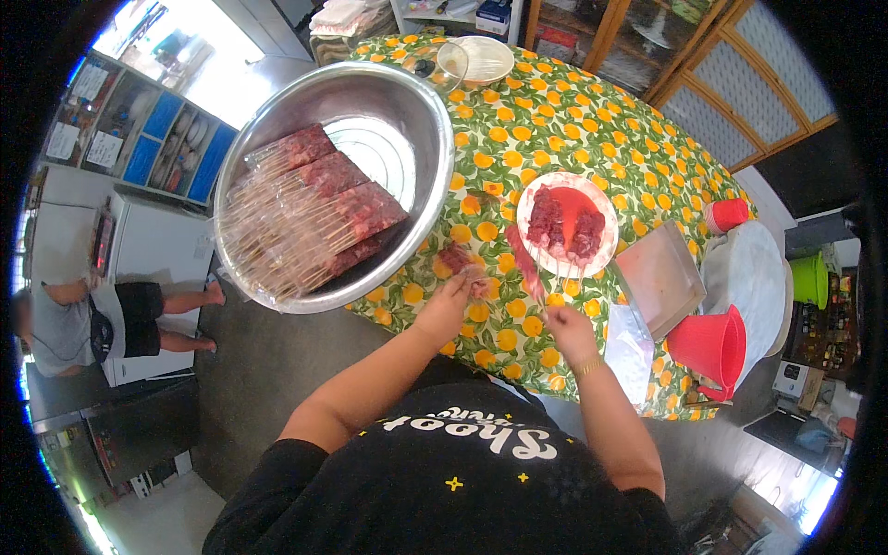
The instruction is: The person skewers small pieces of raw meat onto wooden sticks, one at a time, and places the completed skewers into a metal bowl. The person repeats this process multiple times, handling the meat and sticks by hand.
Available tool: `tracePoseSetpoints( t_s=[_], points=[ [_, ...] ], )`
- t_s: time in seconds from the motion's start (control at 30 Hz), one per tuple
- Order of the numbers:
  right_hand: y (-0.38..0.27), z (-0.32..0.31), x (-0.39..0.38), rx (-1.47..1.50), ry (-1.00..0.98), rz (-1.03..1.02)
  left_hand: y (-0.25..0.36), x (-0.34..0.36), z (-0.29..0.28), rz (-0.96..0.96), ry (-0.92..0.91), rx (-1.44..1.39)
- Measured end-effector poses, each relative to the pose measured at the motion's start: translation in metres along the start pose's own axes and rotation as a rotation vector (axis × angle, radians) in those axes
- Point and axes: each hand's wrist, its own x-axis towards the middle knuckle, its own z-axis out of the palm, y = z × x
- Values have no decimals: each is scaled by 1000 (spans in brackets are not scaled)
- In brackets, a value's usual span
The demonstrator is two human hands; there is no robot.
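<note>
My left hand (448, 302) pinches a piece of raw red meat (457, 258) on the orange-patterned tablecloth. My right hand (566, 329) grips a thin wooden skewer (529, 268) with meat threaded on it, slanting up and left toward the white plate (601, 248). That plate carries chunks of raw meat (564, 227) and sits just beyond both hands. A big steel bowl (421, 125) to the left holds several bagged bundles of finished meat skewers (314, 208).
A metal tray (659, 276), a red pitcher (712, 347), a red cup (728, 215) and a white lidded container (754, 277) crowd the right. A clear bag (629, 351) lies near my right wrist. A white bowl (481, 57) stands far back. Another person (102, 319) stands at left.
</note>
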Motion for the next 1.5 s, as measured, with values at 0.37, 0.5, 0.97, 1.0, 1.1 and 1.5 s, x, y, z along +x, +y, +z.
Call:
tracePoseSetpoints(
  t_s=[0.37, 0.5, 0.97, 1.0, 1.1, 1.5],
  points=[
    [8, 51, -22, -312, -266, -71, 13, 0, -2, -29, -27, -37],
    [-8, 99, 20, -441, -268, -126, 10, -3, 3, -55, -131, -30],
    [-30, 52, 93, -412, 264, -43, 13, -21, 2, -84, -131, 43],
    [-29, 50, 101, -464, 244, -30, 14, -21, 2, -87, -133, 28],
    [-30, 57, 123, -543, 154, 69, 13, -21, 1, -78, -141, 78],
    [23, 48, 134, 117, 158, 109, 13, -20, -4, -269, -29, -19]
  ],
)
